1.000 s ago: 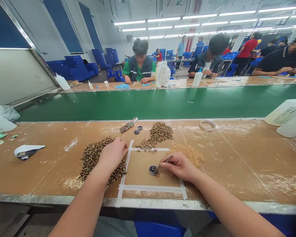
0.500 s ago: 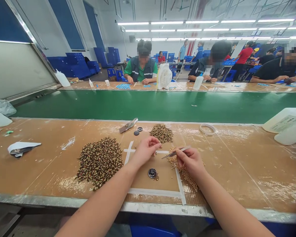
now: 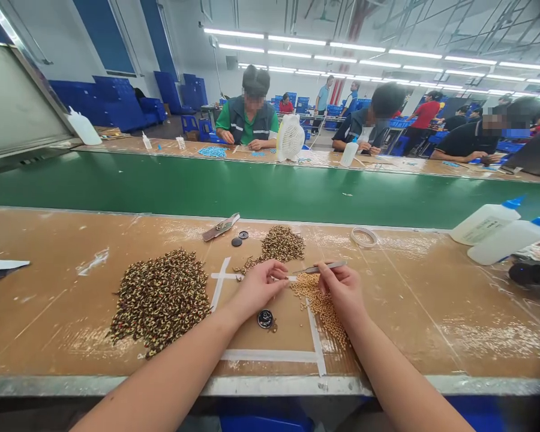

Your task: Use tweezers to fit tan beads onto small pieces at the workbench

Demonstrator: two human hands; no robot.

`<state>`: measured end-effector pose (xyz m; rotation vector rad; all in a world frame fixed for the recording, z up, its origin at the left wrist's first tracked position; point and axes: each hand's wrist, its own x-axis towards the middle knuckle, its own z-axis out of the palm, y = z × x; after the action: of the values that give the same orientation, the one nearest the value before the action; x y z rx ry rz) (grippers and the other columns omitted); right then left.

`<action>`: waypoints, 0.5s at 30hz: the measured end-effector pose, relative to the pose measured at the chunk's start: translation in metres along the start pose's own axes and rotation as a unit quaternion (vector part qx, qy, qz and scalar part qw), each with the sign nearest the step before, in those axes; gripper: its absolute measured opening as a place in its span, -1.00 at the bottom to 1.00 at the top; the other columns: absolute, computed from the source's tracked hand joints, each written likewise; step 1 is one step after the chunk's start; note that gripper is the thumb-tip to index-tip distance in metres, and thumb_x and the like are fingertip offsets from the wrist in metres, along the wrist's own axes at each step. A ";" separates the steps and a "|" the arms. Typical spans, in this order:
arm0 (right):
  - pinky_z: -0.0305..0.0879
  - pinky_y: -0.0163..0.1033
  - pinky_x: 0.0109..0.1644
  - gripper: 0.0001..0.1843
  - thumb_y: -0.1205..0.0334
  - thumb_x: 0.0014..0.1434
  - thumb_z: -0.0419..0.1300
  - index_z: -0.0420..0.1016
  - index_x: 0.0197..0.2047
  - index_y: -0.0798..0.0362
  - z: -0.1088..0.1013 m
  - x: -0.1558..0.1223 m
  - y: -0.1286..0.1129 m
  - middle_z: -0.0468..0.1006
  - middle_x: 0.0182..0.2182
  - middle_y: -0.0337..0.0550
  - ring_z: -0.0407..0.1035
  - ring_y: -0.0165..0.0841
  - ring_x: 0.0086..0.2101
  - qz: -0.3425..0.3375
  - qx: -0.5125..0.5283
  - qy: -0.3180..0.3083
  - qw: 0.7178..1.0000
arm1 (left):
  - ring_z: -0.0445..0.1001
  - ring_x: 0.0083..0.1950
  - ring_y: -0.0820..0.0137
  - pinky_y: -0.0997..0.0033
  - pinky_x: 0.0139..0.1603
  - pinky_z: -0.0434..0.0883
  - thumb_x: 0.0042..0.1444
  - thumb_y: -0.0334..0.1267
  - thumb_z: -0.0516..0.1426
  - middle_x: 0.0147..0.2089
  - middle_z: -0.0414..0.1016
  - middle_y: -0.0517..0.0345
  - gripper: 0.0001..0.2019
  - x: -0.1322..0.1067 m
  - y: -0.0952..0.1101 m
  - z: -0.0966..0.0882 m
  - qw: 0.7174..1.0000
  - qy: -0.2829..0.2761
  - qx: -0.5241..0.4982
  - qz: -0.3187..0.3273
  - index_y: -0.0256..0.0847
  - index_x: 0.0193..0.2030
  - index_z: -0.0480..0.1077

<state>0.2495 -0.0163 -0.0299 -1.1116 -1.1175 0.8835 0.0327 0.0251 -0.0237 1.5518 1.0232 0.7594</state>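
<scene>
- Silver metal tweezers (image 3: 314,269) are sitting in R hand (image 3: 344,287), fingers gripping the shaft, tips pointing toward L hand (image 3: 261,285).
- L hand is hanging just beside the tips, thumb + fingers curling inward; can't tell if a pc is between them.
- Progress: looking mid-work; lots of loose pcs are lying about, so plenty prob. remaining; done count unclear.
- Large heap of small curved dark/yellow pcs (image 3: 162,300) is lying L; smaller heap of similar pcs (image 3: 282,243) is lying behind L hand.
- Tan, smooth round beads (image 3: 321,309) are spreading under R hand.
- Small round black dish, glossy inside (image 3: 265,318), is sitting nearer the person, brown smear (image 3: 274,327) beside it.
- Flat white tape strips (image 3: 270,356) are framing the brown, shiny-patched tabletop (image 3: 400,318).
</scene>
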 end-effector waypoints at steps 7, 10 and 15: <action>0.06 -0.30 -0.53 -0.65 -0.05 0.29 0.32 0.59 -0.19 0.11 -0.001 -0.001 0.003 0.41 -0.63 -0.29 0.21 -0.45 -0.63 -0.003 -0.023 -0.008 1.000 | 0.36 -0.40 0.42 0.46 -0.40 0.21 0.15 -0.18 0.23 -0.40 0.51 0.21 -0.81 -0.006 0.006 -0.001 0.996 -0.011 0.093 0.010 -0.17 -0.15 0.59; 0.07 -0.29 -0.52 -0.64 -0.08 0.29 0.31 0.56 -0.19 0.10 -0.001 -0.001 0.004 0.41 -0.64 -0.29 0.22 -0.43 -0.63 0.001 -0.040 -0.016 0.999 | 0.38 -0.38 0.39 0.42 -0.36 0.22 0.15 -0.20 0.23 -0.40 0.52 0.22 -0.83 -0.008 0.006 -0.001 0.990 -0.021 0.137 0.023 -0.12 -0.16 0.60; 0.10 -0.28 -0.54 -0.58 -0.16 0.28 0.28 0.53 -0.23 0.08 0.002 -0.001 0.001 0.39 -0.65 -0.30 0.23 -0.40 -0.64 0.007 -0.090 -0.037 0.995 | 0.51 -0.26 0.37 0.41 -0.24 0.33 0.13 -0.26 0.24 -0.15 0.63 0.23 -0.80 -0.009 0.005 0.000 0.991 -0.035 0.122 0.038 -0.08 -0.08 0.52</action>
<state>0.2478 -0.0162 -0.0310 -1.2433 -1.2715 0.8548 0.0303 0.0167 -0.0182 1.8233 1.0387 0.6442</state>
